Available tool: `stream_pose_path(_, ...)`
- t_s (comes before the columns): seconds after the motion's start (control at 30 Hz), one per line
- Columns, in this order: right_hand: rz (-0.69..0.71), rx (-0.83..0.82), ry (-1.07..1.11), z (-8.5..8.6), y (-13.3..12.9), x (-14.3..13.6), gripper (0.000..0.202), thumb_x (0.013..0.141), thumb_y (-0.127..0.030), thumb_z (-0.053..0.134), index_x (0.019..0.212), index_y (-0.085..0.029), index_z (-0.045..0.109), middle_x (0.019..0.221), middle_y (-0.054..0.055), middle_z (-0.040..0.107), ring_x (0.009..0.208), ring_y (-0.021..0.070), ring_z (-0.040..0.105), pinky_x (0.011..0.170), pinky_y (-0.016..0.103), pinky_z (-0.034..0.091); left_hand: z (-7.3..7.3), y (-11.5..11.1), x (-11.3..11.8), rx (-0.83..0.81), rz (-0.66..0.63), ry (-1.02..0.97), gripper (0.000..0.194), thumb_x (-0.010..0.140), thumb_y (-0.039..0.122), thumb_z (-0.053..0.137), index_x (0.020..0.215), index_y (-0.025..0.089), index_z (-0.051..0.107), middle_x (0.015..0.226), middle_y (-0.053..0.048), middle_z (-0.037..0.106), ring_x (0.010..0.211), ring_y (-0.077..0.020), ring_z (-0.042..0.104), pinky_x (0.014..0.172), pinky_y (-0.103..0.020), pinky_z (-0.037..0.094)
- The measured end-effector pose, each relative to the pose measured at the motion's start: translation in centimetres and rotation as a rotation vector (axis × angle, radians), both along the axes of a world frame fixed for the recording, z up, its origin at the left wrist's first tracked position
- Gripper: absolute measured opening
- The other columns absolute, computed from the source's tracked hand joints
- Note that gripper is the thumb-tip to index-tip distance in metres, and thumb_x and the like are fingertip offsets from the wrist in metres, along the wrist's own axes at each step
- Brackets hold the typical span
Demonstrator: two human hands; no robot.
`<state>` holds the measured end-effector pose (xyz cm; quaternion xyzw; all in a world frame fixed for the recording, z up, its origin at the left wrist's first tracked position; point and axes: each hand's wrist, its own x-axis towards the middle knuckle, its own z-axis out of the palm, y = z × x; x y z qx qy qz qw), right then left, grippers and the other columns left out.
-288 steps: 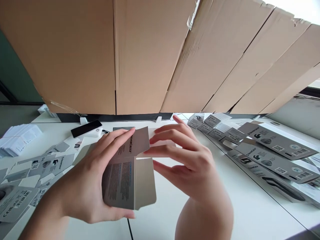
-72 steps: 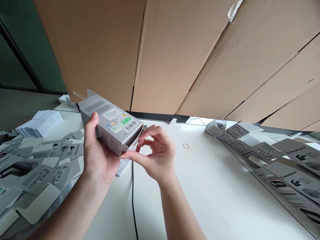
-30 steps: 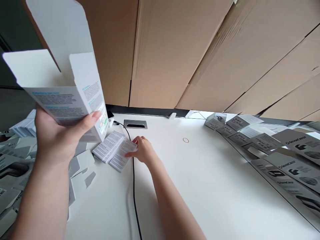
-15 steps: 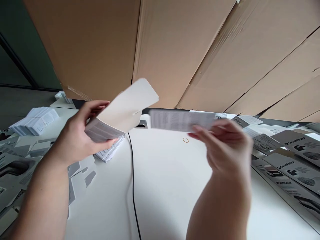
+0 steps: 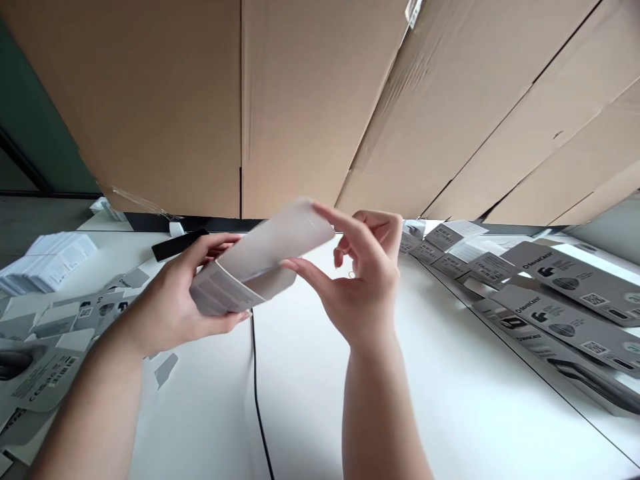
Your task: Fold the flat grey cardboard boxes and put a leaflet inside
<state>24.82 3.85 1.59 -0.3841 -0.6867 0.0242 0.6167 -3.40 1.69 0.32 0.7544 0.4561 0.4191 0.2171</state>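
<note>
Carton point(image 5: 215, 293), ctr of frame, prob. light, bendy; grip side walls. L hand point(image 5: 175, 300) curled round it; R hand point(image 5: 361, 287) loosely spread, fingertips at flap point(image 5: 285, 233).

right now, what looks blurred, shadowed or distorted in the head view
In the head view, the flap of the carton looks slightly blurred; in that head view, soft shadows dim the white desk, and the cardboard panels splay outward, probably lens distortion.
</note>
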Motion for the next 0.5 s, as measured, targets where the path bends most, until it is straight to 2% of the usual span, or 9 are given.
stream_pose_path(0.03,0.026,-0.037,0.008,0.0,-0.1,-0.1,0.061,0.102,-0.054,0.096,0.158,-0.038,0.077,0.141,0.012,0.069,0.108,0.0248,0.073,0.073,0.038,0.073,0.0,0.1,0.2,0.024,0.028,-0.028,0.087,0.082,0.036,0.105,0.158,0.046,0.064,0.138,-0.001,0.080,0.115,-0.0259,0.082,0.091,-0.035,0.076)
stream_pose_path(0.1,0.183,-0.216,0.050,0.1,-0.5,0.1,0.084,0.107,-0.064,0.087,0.180,-0.041,0.052,0.156,0.014,0.066,0.109,0.0251,0.076,0.076,0.038,0.076,-0.1,0.4,0.6,0.109,0.099,-0.077,0.087,0.080,0.037,0.108,0.156,0.041,0.067,0.137,-0.004,0.080,0.115,-0.0282,0.082,0.088,-0.036,0.076)
stream_pose_path(0.17,0.360,-0.455,0.053,0.3,-1.0,0.5,0.104,0.099,-0.065,0.094,0.184,-0.041,0.040,0.161,0.013,0.069,0.116,0.0277,0.080,0.080,0.039,0.078,-0.5,0.6,1.4,0.169,0.135,-0.125,0.093,0.076,0.040,0.113,0.157,0.039,0.066,0.140,-0.006,0.080,0.113,-0.0308,0.084,0.080,-0.034,0.076)
stream_pose_path(0.23,0.497,-0.665,-0.008,0.4,-1.1,0.5,0.106,0.087,-0.056,0.107,0.176,-0.040,0.052,0.156,0.010,0.077,0.128,0.0311,0.082,0.093,0.043,0.079,-1.0,0.5,2.5,0.152,0.090,-0.185,0.100,0.077,0.043,0.114,0.163,0.043,0.061,0.145,-0.007,0.080,0.115,-0.0341,0.086,0.078,-0.037,0.078)
stream_pose_path(0.27,0.557,-0.733,-0.042,0.4,-1.1,0.5,0.094,0.085,-0.050,0.109,0.166,-0.038,0.063,0.150,0.008,0.081,0.133,0.0315,0.082,0.101,0.046,0.078,-1.2,0.3,3.2,0.130,0.055,-0.210,0.101,0.082,0.045,0.111,0.167,0.046,0.057,0.149,-0.008,0.079,0.120,-0.0361,0.086,0.083,-0.041,0.080)
stream_pose_path(0.33,0.685,-0.813,-0.076,-0.3,-0.8,0.5,0.059,0.090,-0.044,0.105,0.143,-0.036,0.079,0.138,0.004,0.087,0.135,0.0310,0.083,0.113,0.051,0.075,-1.6,-0.3,4.6,0.091,-0.019,-0.214,0.095,0.098,0.046,0.099,0.177,0.053,0.047,0.164,-0.009,0.071,0.141,-0.0400,0.080,0.105,-0.053,0.080)
stream_pose_path(0.4,0.768,-0.834,-0.047,-1.7,-0.7,1.2,0.045,0.094,-0.048,0.101,0.132,-0.033,0.084,0.132,0.003,0.090,0.131,0.0314,0.086,0.114,0.053,0.075,-1.8,-1.1,5.6,0.052,-0.109,-0.152,0.084,0.112,0.044,0.080,0.184,0.057,0.040,0.182,-0.008,0.057,0.165,-0.0413,0.065,0.129,-0.061,0.069)
stream_pose_path(0.47,0.702,-0.819,0.025,-3.9,-1.1,3.1,0.055,0.087,-0.058,0.104,0.132,-0.032,0.086,0.130,0.006,0.091,0.126,0.0341,0.088,0.107,0.054,0.077,-1.8,-1.8,6.1,0.009,-0.202,-0.088,0.081,0.118,0.043,0.068,0.188,0.060,0.033,0.195,-0.002,0.043,0.177,-0.0410,0.051,0.138,-0.063,0.060)
stream_pose_path(0.5,0.601,-0.800,0.068,-5.1,-1.5,4.6,0.062,0.081,-0.062,0.107,0.132,-0.032,0.087,0.130,0.007,0.091,0.123,0.0355,0.089,0.103,0.054,0.078,-1.8,-2.1,6.1,-0.017,-0.229,-0.072,0.082,0.118,0.044,0.067,0.189,0.062,0.030,0.198,0.000,0.039,0.179,-0.0416,0.049,0.136,-0.063,0.063)
